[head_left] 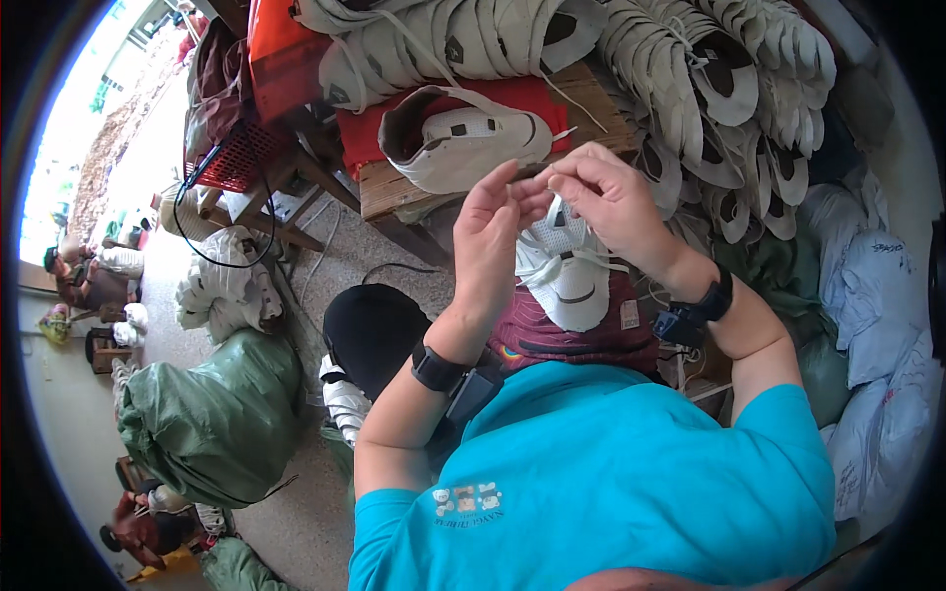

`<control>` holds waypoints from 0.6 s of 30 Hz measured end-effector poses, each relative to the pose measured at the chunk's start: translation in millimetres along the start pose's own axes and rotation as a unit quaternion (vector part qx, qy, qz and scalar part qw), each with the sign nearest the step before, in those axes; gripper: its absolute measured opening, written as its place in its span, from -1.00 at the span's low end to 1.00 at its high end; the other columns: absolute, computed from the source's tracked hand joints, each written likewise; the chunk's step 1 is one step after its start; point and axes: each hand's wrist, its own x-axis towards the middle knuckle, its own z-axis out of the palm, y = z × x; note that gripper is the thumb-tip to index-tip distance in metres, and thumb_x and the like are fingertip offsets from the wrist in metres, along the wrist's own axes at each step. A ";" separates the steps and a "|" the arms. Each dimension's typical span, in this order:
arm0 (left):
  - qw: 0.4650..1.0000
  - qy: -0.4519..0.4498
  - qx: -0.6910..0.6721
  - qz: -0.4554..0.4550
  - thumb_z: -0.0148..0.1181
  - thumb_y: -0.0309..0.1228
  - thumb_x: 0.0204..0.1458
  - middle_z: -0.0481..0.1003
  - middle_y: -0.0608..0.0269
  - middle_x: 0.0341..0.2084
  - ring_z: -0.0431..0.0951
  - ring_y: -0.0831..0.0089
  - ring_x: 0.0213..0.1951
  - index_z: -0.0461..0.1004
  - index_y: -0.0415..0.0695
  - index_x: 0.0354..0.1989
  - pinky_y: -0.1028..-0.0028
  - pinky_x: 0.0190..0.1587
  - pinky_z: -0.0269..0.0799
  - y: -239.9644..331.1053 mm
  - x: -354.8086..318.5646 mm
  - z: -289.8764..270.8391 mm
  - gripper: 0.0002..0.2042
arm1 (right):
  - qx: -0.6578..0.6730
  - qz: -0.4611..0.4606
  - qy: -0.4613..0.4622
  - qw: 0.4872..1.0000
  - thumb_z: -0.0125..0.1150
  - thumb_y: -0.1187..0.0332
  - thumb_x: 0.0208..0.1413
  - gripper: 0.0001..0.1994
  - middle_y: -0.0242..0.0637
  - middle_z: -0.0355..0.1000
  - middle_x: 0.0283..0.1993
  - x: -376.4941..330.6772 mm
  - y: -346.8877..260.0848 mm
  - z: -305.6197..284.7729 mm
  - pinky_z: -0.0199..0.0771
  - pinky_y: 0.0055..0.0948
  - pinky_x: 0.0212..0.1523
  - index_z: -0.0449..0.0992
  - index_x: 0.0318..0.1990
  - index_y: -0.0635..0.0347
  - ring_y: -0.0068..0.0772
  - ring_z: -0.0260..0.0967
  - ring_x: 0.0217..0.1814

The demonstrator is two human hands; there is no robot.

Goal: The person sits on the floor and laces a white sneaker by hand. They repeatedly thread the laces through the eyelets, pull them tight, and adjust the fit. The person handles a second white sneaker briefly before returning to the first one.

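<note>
The white shoe [574, 291] sits on my lap, at the centre of the frame, just below my hands. My right hand [613, 197] has thumb and forefinger pinched together; my left hand [490, 212] is half curled, its fingertips meeting the right's. I cannot tell what, if anything, is between them. Another shoe [434, 163] lies above on red cloth [357, 130], on the table [382, 192]. More uppers [680, 84] crowd the upper right; a green sack [222, 414] lies at lower left.
</note>
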 end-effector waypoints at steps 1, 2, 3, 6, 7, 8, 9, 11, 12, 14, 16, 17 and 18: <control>1.000 0.008 -0.012 0.001 -0.17 -0.67 0.20 0.49 0.00 -0.01 0.52 0.34 0.02 0.20 -0.33 0.27 0.44 0.11 0.43 0.6 -0.4 0.6 -0.57 | -0.014 0.008 -0.001 1.000 0.12 0.43 0.30 -0.84 -0.45 0.41 -0.22 1.2 -3.0 0.5 0.33 -0.71 -0.47 0.57 -0.10 0.29 -0.78 0.33 -0.46; 1.000 0.015 -0.024 0.002 -0.18 -0.68 0.19 0.47 -0.06 0.04 0.51 0.27 0.10 0.17 -0.33 0.29 0.39 0.17 0.42 0.3 -0.4 0.5 -0.56 | -0.028 0.016 -0.003 0.999 0.14 0.44 0.28 -0.84 -0.45 0.41 -0.19 2.3 -4.3 1.3 0.34 -0.70 -0.45 0.57 -0.10 0.31 -0.77 0.35 -0.43; 1.000 0.008 -0.031 0.001 -0.19 -0.71 0.17 0.41 -0.13 0.11 0.49 0.21 0.13 0.03 -0.31 0.37 0.36 0.20 0.40 1.3 0.3 -0.2 -0.47 | -0.034 0.019 -0.011 0.999 0.14 0.45 0.28 -0.84 -0.45 0.40 -0.20 4.3 -3.2 2.9 0.34 -0.69 -0.45 0.57 -0.09 0.31 -0.76 0.34 -0.43; 0.999 -0.002 -0.007 0.031 -0.18 -0.78 0.11 0.34 -0.18 0.18 0.44 0.22 0.17 -0.10 -0.25 0.43 0.34 0.24 0.35 -4.2 -0.8 0.8 -0.35 | -0.043 0.013 -0.041 0.998 0.14 0.48 0.26 -0.84 -0.46 0.39 -0.21 9.3 4.8 9.8 0.35 -0.68 -0.44 0.57 -0.08 0.30 -0.75 0.34 -0.42; 0.998 -0.015 0.028 0.048 -0.18 -0.79 0.10 0.31 -0.19 0.20 0.41 0.23 0.20 -0.13 -0.23 0.45 0.35 0.24 0.34 -5.1 0.1 -0.4 -0.32 | -0.037 -0.001 -0.054 0.998 0.15 0.49 0.25 -0.84 -0.45 0.39 -0.21 10.7 7.7 12.6 0.35 -0.67 -0.43 0.57 -0.08 0.30 -0.74 0.33 -0.42; 0.996 -0.028 0.063 0.064 -0.17 -0.81 0.09 0.29 -0.20 0.22 0.39 0.23 0.22 -0.16 -0.21 0.46 0.36 0.25 0.32 -5.9 1.7 -1.6 -0.29 | -0.032 -0.014 -0.068 0.997 0.15 0.49 0.24 -0.84 -0.45 0.39 -0.21 12.0 8.9 14.0 0.35 -0.67 -0.43 0.57 -0.08 0.30 -0.74 0.33 -0.42; 0.991 -0.039 0.098 0.080 -0.16 -0.82 0.08 0.27 -0.21 0.23 0.36 0.24 0.24 -0.19 -0.18 0.47 0.37 0.25 0.30 -6.3 2.5 -3.0 -0.26 | -0.063 0.010 -0.080 0.995 0.13 0.43 0.18 -0.79 -0.18 0.50 -0.17 13.8 4.4 13.2 0.46 -0.41 -0.11 0.57 -0.10 0.31 -0.39 0.49 -0.15; 0.987 -0.038 0.126 0.088 -0.16 -0.83 0.07 0.25 -0.22 0.24 0.36 0.28 0.23 -0.20 -0.16 0.48 0.39 0.24 0.30 -6.2 3.3 -3.6 -0.24 | -0.049 0.039 -0.108 0.992 0.14 0.44 0.17 -0.80 -0.21 0.51 -0.25 18.7 2.8 12.8 0.47 -0.41 -0.18 0.58 -0.10 0.28 -0.36 0.50 -0.21; 0.985 -0.037 0.142 0.093 -0.15 -0.83 0.07 0.24 -0.22 0.25 0.35 0.29 0.23 -0.21 -0.15 0.48 0.41 0.24 0.29 -5.8 3.7 -3.9 -0.23 | -0.040 0.054 -0.122 0.990 0.14 0.45 0.17 -0.80 -0.22 0.51 -0.29 21.0 2.1 12.7 0.47 -0.42 -0.21 0.58 -0.10 0.27 -0.35 0.51 -0.25; 0.981 -0.037 0.162 0.098 -0.12 -0.79 0.09 0.35 -0.05 0.18 0.43 0.38 0.14 -0.11 -0.19 0.46 0.46 0.19 0.34 -9.2 9.9 -10.0 -0.29 | -0.006 0.059 -0.136 0.989 0.15 0.46 0.16 -0.83 -0.25 0.50 -0.35 24.3 -0.9 12.8 0.47 -0.42 -0.29 0.58 -0.14 0.27 -0.35 0.50 -0.32; 0.984 -0.056 0.152 0.070 -0.08 -0.72 0.14 0.42 0.05 0.13 0.47 0.44 0.08 0.01 -0.24 0.42 0.49 0.16 0.37 -9.6 9.9 -13.3 -0.39 | -0.040 -0.029 -0.095 0.994 0.16 0.48 0.14 -0.87 -0.25 0.49 -0.39 28.7 -5.8 11.6 0.45 -0.43 -0.36 0.57 -0.18 0.27 -0.38 0.48 -0.37; 0.987 -0.073 0.136 0.043 -0.06 -0.67 0.18 0.44 0.08 0.10 0.47 0.45 0.08 0.08 -0.27 0.38 0.49 0.15 0.37 -0.5 8.8 -12.7 -0.45 | -0.091 -0.124 -0.047 0.987 0.16 0.49 0.13 -0.89 -0.25 0.48 -0.41 38.3 -14.7 10.3 0.44 -0.44 -0.38 0.56 -0.21 0.27 -0.40 0.47 -0.39; 0.989 -0.085 0.117 0.017 -0.03 -0.63 0.23 0.45 0.10 0.08 0.47 0.47 0.07 0.15 -0.30 0.35 0.50 0.14 0.37 4.3 5.8 -15.5 -0.52 | -0.141 -0.216 -0.005 0.966 0.17 0.50 0.12 -0.90 -0.24 0.48 -0.42 44.3 -27.6 9.0 0.43 -0.45 -0.41 0.56 -0.24 0.27 -0.43 0.46 -0.40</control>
